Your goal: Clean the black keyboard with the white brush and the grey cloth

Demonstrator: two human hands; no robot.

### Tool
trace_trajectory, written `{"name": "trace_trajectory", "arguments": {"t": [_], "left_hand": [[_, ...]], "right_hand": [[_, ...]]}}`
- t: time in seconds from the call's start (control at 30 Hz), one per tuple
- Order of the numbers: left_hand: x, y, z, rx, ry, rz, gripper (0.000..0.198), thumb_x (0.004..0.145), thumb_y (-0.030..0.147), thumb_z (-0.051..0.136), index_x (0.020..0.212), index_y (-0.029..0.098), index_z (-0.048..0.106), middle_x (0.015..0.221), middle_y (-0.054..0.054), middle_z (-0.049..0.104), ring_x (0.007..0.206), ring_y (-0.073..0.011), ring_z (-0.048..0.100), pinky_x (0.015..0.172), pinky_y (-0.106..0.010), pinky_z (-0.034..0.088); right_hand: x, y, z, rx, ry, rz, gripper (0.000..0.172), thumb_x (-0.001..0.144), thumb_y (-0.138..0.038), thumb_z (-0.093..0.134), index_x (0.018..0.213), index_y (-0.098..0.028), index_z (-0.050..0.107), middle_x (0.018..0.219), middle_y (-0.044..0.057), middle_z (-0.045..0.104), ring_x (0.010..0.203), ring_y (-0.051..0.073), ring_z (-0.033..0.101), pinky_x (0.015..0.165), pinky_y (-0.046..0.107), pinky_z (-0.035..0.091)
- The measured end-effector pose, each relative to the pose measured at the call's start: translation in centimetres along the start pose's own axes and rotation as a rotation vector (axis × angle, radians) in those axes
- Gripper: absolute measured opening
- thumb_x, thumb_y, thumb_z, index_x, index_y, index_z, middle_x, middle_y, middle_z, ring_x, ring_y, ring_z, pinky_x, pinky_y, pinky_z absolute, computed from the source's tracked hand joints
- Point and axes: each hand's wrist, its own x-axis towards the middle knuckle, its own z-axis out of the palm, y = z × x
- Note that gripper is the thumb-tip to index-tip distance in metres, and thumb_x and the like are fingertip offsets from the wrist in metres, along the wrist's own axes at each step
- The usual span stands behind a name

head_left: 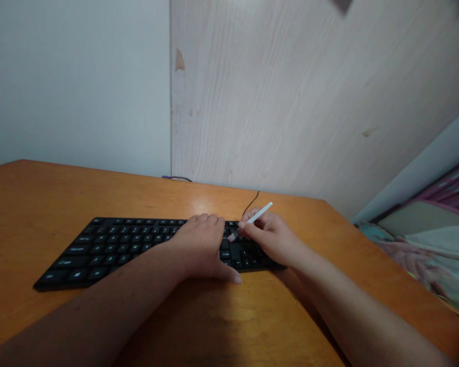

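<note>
A black keyboard [110, 244] lies on the orange wooden table [30, 204]. My left hand [201, 247] rests palm down on the keyboard's right half, fingers together over the far keys and thumb along the front edge. My right hand [270, 237] is closed in a pinch round a thin white stick with a pinkish tip [252, 220]. The stick's tip touches the keys just right of my left hand. The keys under both hands are hidden.
The keyboard's dark cable [250, 201] runs back toward a pale wood panel [309, 102]. A white wall [76, 81] stands behind the table on the left. Patterned bedding [432, 244] lies beyond the table's right edge.
</note>
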Motion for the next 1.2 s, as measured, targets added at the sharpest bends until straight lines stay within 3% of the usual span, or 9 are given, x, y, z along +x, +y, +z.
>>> {"name": "trace_trajectory", "arguments": {"t": [0.27, 0.53, 0.73, 0.83, 1.0, 1.2], "left_hand": [[0.1, -0.1, -0.1, 0.004, 0.002, 0.015, 0.099, 0.051, 0.090, 0.064, 0.115, 0.015, 0.061, 0.116, -0.017, 0.064, 0.107, -0.0370, 0.059, 0.095, -0.047, 0.044], [0.1, -0.2, 0.2, 0.017, 0.007, 0.008, 0.105, 0.049, 0.093, 0.062, 0.119, 0.014, 0.060, 0.119, -0.018, 0.064, 0.110, -0.0376, 0.059, 0.098, -0.047, 0.043], [0.1, -0.2, 0.1, 0.018, -0.008, -0.003, 0.110, 0.049, 0.094, 0.060, 0.124, 0.013, 0.058, 0.123, -0.020, 0.063, 0.114, -0.0388, 0.058, 0.101, -0.048, 0.042], [0.1, -0.2, 0.1, 0.018, -0.014, -0.005, 0.109, 0.049, 0.094, 0.060, 0.124, 0.015, 0.058, 0.124, -0.019, 0.063, 0.115, -0.0383, 0.058, 0.102, -0.048, 0.042], [0.2, -0.2, 0.3, 0.022, 0.002, 0.006, 0.107, 0.049, 0.095, 0.059, 0.120, 0.015, 0.060, 0.119, -0.018, 0.064, 0.110, -0.0378, 0.059, 0.099, -0.048, 0.043], [0.1, -0.3, 0.3, 0.024, 0.010, 0.009, 0.102, 0.049, 0.094, 0.061, 0.115, 0.016, 0.062, 0.115, -0.017, 0.065, 0.105, -0.0367, 0.060, 0.095, -0.047, 0.045]], "right_hand": [[0.2, 0.3, -1.6, -0.367, 0.033, 0.047, 0.009, 0.088, -0.028, 0.058, 0.082, -0.021, 0.060, 0.072, 0.000, 0.065, 0.067, 0.016, 0.058, 0.064, 0.030, 0.043], [0.3, -0.1, -2.8, -0.451, 0.018, 0.076, 0.009, 0.090, -0.023, 0.055, 0.082, -0.022, 0.059, 0.074, 0.003, 0.072, 0.070, 0.019, 0.065, 0.061, 0.029, 0.042], [0.3, -0.6, -4.0, -0.644, 0.133, 0.088, 0.009, 0.085, -0.024, 0.058, 0.076, -0.022, 0.061, 0.068, 0.003, 0.068, 0.065, 0.020, 0.063, 0.059, 0.031, 0.041], [0.3, -0.7, -3.9, -0.530, 0.188, 0.067, 0.010, 0.087, -0.028, 0.058, 0.079, -0.022, 0.060, 0.069, 0.003, 0.068, 0.066, 0.020, 0.064, 0.060, 0.031, 0.042], [0.1, -0.9, -2.1, -0.044, 0.036, 0.026, 0.015, 0.093, -0.037, 0.057, 0.088, -0.022, 0.056, 0.074, 0.003, 0.072, 0.072, 0.020, 0.069, 0.067, 0.032, 0.047], [-0.2, -0.7, -0.2, -0.022, 0.012, -0.031, 0.017, 0.091, -0.037, 0.061, 0.086, -0.021, 0.059, 0.074, 0.000, 0.070, 0.069, 0.016, 0.064, 0.067, 0.029, 0.046]]}}
